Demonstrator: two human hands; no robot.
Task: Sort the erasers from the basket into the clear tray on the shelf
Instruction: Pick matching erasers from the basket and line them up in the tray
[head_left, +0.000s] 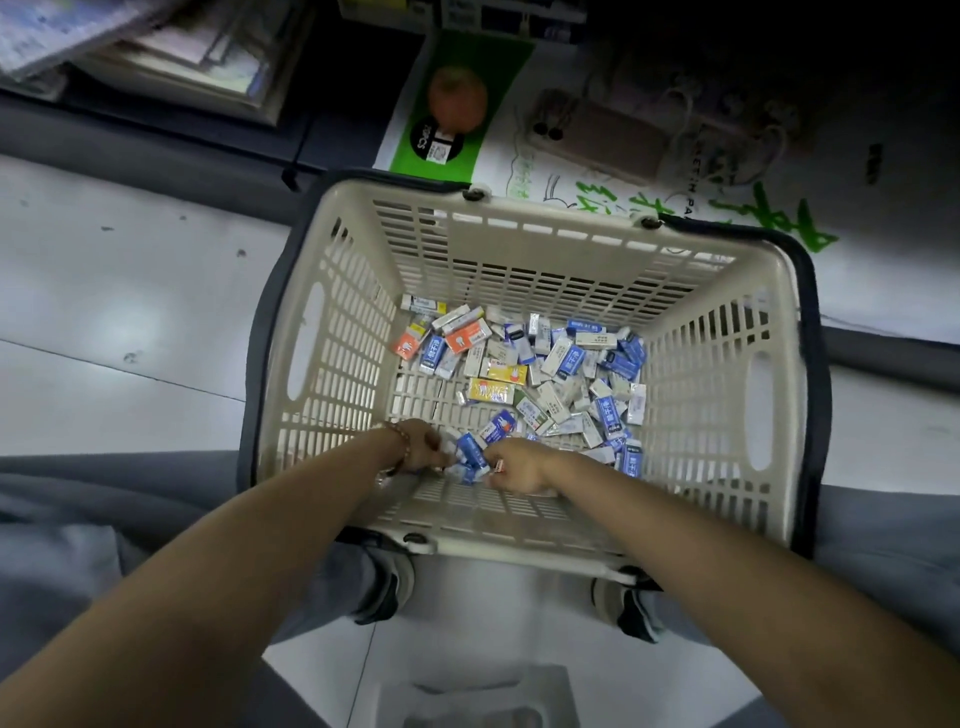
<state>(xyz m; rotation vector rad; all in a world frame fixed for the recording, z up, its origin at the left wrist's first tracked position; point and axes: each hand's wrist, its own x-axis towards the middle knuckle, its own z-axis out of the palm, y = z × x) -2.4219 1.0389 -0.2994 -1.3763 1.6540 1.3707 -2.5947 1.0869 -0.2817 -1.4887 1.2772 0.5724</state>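
A cream plastic basket (332, 332) with dark handles stands on the floor in front of me. Its bottom holds several small erasers (550, 374) in blue, white, orange and yellow wrappers. Both my hands reach down to the near part of the pile. My left hand (418, 446), with a beaded bracelet at the wrist, has its fingers curled around erasers. My right hand (514, 465) pinches a small eraser, beside a blue-wrapped eraser (470, 448) lying between the two hands. The clear tray is not in view.
A low shelf (156, 124) with stacked paper goods lies at the top left. A white bag (597, 171) with green print lies beyond the basket. My knees and shoes (621, 603) flank the basket's near edge. A white stool (467, 696) is beneath me.
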